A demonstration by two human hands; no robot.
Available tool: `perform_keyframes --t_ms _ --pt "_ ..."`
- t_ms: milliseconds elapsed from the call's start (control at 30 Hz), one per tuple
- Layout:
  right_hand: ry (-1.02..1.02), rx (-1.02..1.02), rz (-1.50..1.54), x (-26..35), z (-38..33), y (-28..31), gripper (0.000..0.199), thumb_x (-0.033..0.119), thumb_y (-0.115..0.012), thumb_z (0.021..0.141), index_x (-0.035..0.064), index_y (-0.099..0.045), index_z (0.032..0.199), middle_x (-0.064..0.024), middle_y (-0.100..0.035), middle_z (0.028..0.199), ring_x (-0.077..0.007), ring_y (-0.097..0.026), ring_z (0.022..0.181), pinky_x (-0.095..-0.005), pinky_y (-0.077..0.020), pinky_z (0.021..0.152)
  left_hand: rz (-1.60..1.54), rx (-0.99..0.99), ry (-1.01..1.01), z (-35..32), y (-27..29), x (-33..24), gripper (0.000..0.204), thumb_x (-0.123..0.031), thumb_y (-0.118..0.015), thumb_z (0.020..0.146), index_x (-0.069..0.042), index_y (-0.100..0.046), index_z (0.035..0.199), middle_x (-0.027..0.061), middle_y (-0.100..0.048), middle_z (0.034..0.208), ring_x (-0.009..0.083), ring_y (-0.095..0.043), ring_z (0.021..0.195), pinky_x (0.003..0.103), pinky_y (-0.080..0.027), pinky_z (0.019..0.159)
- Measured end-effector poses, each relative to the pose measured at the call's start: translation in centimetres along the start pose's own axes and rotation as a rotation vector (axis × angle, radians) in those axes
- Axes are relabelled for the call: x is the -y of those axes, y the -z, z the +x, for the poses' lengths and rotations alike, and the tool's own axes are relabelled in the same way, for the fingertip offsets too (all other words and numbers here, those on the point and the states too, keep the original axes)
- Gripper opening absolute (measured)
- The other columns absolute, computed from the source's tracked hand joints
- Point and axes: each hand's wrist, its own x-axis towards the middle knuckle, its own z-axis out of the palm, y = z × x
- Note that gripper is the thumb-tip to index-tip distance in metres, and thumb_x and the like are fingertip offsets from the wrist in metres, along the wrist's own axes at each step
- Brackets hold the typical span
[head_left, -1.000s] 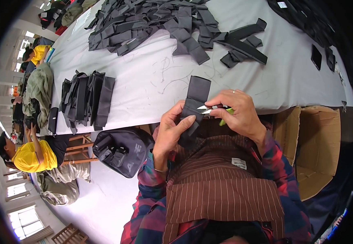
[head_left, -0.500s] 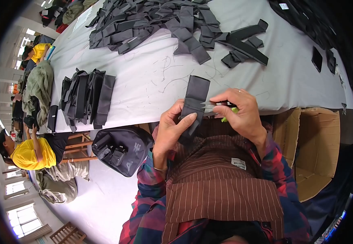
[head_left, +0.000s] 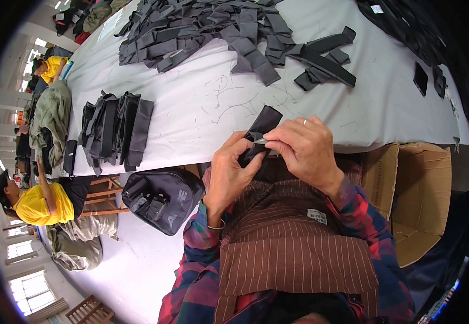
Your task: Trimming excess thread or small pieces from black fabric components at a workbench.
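Just above my lap, at the table's near edge, my left hand (head_left: pixel 232 167) pinches a dark grey fabric strip (head_left: pixel 265 119) that slants up to the right. My right hand (head_left: pixel 307 154) is closed round a pair of thread snips (head_left: pixel 261 141). Only their pale metal tip shows, and it touches the strip between my two hands. The handle is hidden in my palm. Loose thread ends lie on the cloth just beyond.
A large heap of similar strips (head_left: pixel 191 35) covers the far table (head_left: pixel 186 97). Stacked strips (head_left: pixel 116 129) stand at the left. Below sits an open black bag (head_left: pixel 183 200); an open cardboard box (head_left: pixel 420 200) is at right. A person in yellow (head_left: pixel 43 204) works at far left.
The strip has tilted to the right and folded in my left fingers. My right hand has turned over and moved left, covering the snips' green handle.
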Motion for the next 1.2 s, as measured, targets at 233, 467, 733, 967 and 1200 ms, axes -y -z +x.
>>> perform_keyframes --t_ms 233,467,733,967,1200 --pt "-0.054 0.034 0.194 0.3 0.4 0.0 0.02 0.014 -0.073 0.073 0.0148 -0.068 0.092 -0.0001 -0.058 0.069 -0.0207 -0.053 0.062 -0.0332 -0.0353 0.06 -0.004 0.075 -0.024 0.1 0.5 0.1 0.019 -0.002 -0.069 0.075 0.004 -0.065 0.093 0.013 -0.063 0.102 0.0247 -0.063 0.082 0.03 -0.049 0.072" --pt "-0.038 0.114 0.164 0.2 -0.3 -1.5 0.021 0.004 -0.063 0.066 0.0147 -0.065 0.085 -0.0003 -0.062 0.072 -0.0241 -0.06 0.067 -0.0358 -0.0388 0.059 0.021 0.16 0.022 -0.2 0.7 0.1 0.027 -0.005 -0.072 0.069 -0.002 -0.069 0.095 0.0118 -0.06 0.116 0.0306 -0.057 0.102 0.036 -0.044 0.09" --pt "-0.607 0.124 0.836 -1.0 -0.8 -3.3 0.008 0.008 -0.062 0.087 0.001 -0.06 0.084 0.0032 -0.048 0.066 -0.0024 -0.038 0.067 -0.0206 -0.0348 0.057 0.335 -0.108 -0.13 -0.8 -0.9 0.3 0.022 -0.006 -0.075 0.066 -0.008 -0.066 0.087 0.0071 -0.054 0.112 0.0277 -0.05 0.1 0.042 -0.035 0.086" --pt "-0.274 -0.088 0.071 0.8 -0.6 -3.4 0.015 0.001 -0.065 0.071 0.0082 -0.061 0.084 -0.0075 -0.063 0.069 -0.0284 -0.06 0.062 -0.033 -0.0429 0.057 0.229 -0.228 -0.164 -1.0 -2.4 1.8 0.023 0.003 -0.071 0.07 -0.004 -0.063 0.09 0.0096 -0.06 0.094 0.0265 -0.057 0.08 0.034 -0.046 0.072" --pt "-0.305 -0.127 0.169 0.5 -0.2 -2.7 0.021 0.01 -0.071 0.073 0.0113 -0.063 0.093 -0.0045 -0.063 0.071 -0.0244 -0.06 0.063 -0.0335 -0.0429 0.059 -0.202 -0.219 0.17 -1.8 -3.1 2.4 0.01 -0.001 -0.067 0.083 0.001 -0.059 0.089 0.0043 -0.064 0.074 0.0052 -0.054 0.066 0.022 -0.045 0.06"
